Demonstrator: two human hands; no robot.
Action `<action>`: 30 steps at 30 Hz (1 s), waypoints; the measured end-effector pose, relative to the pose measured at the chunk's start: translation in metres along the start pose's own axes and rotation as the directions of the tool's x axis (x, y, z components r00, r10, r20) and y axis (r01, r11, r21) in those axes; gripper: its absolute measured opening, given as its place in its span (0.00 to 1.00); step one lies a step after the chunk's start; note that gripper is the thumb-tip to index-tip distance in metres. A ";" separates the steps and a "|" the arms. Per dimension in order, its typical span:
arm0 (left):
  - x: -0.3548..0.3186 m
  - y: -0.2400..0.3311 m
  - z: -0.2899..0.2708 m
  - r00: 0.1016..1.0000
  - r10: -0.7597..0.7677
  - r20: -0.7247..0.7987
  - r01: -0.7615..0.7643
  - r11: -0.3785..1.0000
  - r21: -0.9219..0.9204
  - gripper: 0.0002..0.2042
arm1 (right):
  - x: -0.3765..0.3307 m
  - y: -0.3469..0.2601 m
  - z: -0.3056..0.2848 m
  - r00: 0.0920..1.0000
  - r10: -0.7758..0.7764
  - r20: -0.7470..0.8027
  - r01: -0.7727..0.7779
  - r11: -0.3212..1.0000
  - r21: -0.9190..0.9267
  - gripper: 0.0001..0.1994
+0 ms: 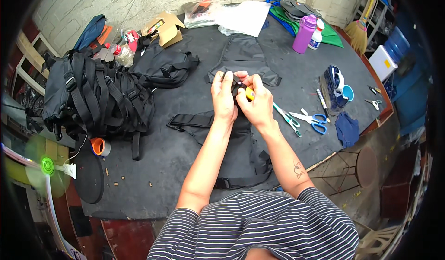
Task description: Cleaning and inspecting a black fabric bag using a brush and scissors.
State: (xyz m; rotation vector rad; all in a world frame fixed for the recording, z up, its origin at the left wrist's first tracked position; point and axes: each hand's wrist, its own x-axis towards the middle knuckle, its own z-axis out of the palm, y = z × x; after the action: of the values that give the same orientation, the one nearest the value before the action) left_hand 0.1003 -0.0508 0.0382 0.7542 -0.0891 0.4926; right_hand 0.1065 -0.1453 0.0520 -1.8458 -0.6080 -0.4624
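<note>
Over the middle of the table, my left hand (224, 98) is closed on a piece of black strap (235, 80). Close beside it, my right hand (256, 101) pinches a small yellow object (250, 93), whose kind is mostly covered by the fingers. Both hands meet at the strap, with fingertips nearly touching. Beneath my hands and forearms lies a black fabric piece with straps (238, 151), partly hidden by my arms. Just beyond my hands, a black fabric panel (243, 51) lies flat.
Black bags (97, 88) are heaped at left, near an orange tape roll (99, 146) and a running green fan (47, 166). Blue-handled scissors (317, 123), a marker (321, 100) and a dark blue cloth (346, 129) lie at right. A purple bottle (304, 35) stands farther back.
</note>
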 end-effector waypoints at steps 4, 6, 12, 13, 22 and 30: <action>-0.002 -0.002 -0.001 1.000 0.020 0.015 -0.020 1.000 -0.011 0.08 | -0.002 -0.007 -0.003 1.000 0.011 0.017 -0.010 0.998 -0.064 0.10; 0.001 -0.002 0.001 0.999 0.027 0.020 -0.027 0.999 0.030 0.08 | -0.001 -0.001 -0.001 1.000 0.022 0.012 -0.022 1.000 -0.023 0.11; 0.074 0.032 0.007 0.979 0.188 0.075 -0.202 0.897 0.392 0.12 | -0.013 0.034 -0.034 0.986 0.164 0.019 -0.165 0.980 0.113 0.14; 0.088 0.041 0.009 0.971 0.204 0.125 -0.238 0.872 0.427 0.12 | -0.020 0.049 -0.046 0.982 0.190 -0.009 -0.189 0.981 0.037 0.14; 0.093 0.039 -0.012 0.781 0.102 0.616 -0.625 0.111 0.773 0.18 | -0.100 0.141 -0.114 0.976 0.193 0.105 -0.055 0.680 -0.731 0.18; -0.040 0.019 -0.028 0.775 -0.606 0.179 -0.181 0.059 0.982 0.24 | -0.083 0.053 -0.056 0.785 -0.268 0.559 0.493 0.816 -0.301 0.26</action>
State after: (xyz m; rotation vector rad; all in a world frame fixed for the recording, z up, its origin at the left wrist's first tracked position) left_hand 0.0536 -0.0365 0.0197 2.3471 -0.1963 -0.1630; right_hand 0.0713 -0.2287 -0.0160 -2.2954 -1.3565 -0.4144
